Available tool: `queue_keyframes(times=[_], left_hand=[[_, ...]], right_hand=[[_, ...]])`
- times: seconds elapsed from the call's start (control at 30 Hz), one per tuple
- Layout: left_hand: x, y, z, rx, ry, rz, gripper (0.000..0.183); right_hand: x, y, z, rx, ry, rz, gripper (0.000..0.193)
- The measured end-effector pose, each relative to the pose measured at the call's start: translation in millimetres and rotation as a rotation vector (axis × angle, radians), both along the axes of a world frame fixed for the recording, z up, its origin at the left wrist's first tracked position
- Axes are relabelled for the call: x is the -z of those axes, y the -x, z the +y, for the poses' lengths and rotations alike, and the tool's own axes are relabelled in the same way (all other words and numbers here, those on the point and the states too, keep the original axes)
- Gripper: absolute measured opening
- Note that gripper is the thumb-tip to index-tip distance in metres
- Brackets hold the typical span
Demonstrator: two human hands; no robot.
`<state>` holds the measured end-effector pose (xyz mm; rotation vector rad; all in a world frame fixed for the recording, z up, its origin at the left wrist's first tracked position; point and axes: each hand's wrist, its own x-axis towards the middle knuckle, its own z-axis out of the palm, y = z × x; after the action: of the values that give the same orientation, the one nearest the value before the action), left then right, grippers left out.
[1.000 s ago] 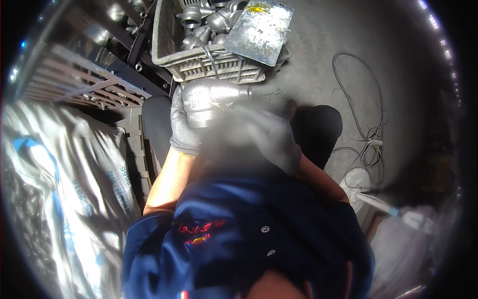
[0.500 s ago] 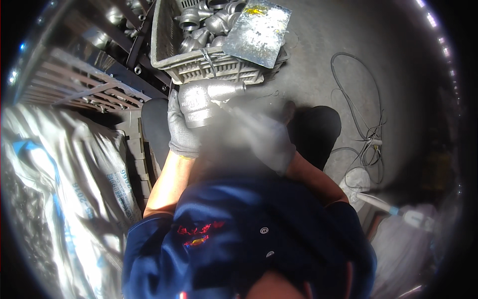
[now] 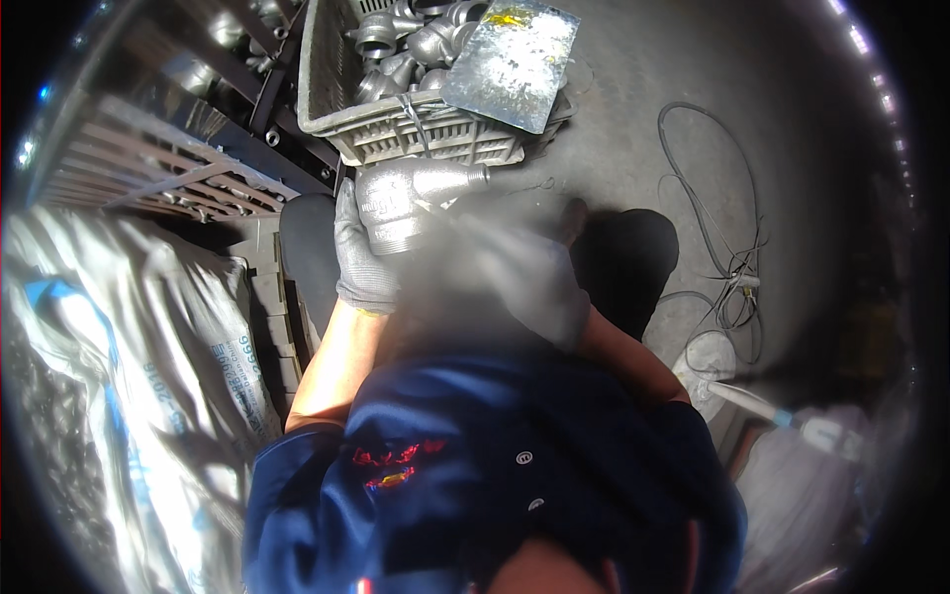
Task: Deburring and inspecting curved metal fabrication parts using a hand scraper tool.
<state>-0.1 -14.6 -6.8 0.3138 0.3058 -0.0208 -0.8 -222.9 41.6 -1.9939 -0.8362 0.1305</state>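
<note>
Since a second ago, the metal fitting (image 3: 391, 193) has tipped a little, its narrow threaded end rising slightly, and the right hand (image 3: 529, 277) has shifted with it only slightly; the crate and sacks hold their places. Raised lettering (image 3: 381, 206) runs across the fitting's rounded body, too small and glaring to make out. Blue printing (image 3: 236, 368), letters and digits, runs along the crumpled white sacks (image 3: 148, 386) on the left, bent by folds. Red and yellow stitched characters (image 3: 401, 455) mark the chest of the navy shirt (image 3: 445, 396). Above the hands stands a grey slatted plastic crate (image 3: 366, 121) holding a jumble of similar silver fittings (image 3: 430, 45), several with round open mouths; a shiny metal sheet (image 3: 515, 74) with a yellow smear lies aslant over its near right rim. More metal pieces (image 3: 203, 77) show between dark bars (image 3: 267, 94) at the upper left. On the lower right sits a pale translucent bag (image 3: 792, 495), and near it a cable (image 3: 737, 282) lies tangled on the floor. The task's fitting is between the knees and the crate, clasped along its left side by the grey-gloved left hand (image 3: 368, 262). Blur covers the right hand; whether its fingers are closed, I cannot tell. A pale tip (image 3: 429, 206) shows against the fitting just beyond it.
</note>
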Motion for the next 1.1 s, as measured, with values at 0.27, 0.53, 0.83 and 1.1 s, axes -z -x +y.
queue_keyframes(times=[0.27,0.53,0.83,1.1], left_hand=[[-3,3,-1,0.054,0.090,-0.069,0.047],[-3,2,-3,0.067,0.041,-0.094,0.047],[-5,2,-5,0.030,-0.003,-0.047,0.046],[-8,1,-4,0.034,0.048,-0.092,0.045]], right_hand=[[4,2,-3,-0.046,0.006,-0.012,0.035],[5,-1,5,-0.002,0.191,-0.190,0.034],[11,1,-2,-0.052,0.252,-0.238,0.033],[-3,-1,0,0.009,0.042,-0.267,0.024]])
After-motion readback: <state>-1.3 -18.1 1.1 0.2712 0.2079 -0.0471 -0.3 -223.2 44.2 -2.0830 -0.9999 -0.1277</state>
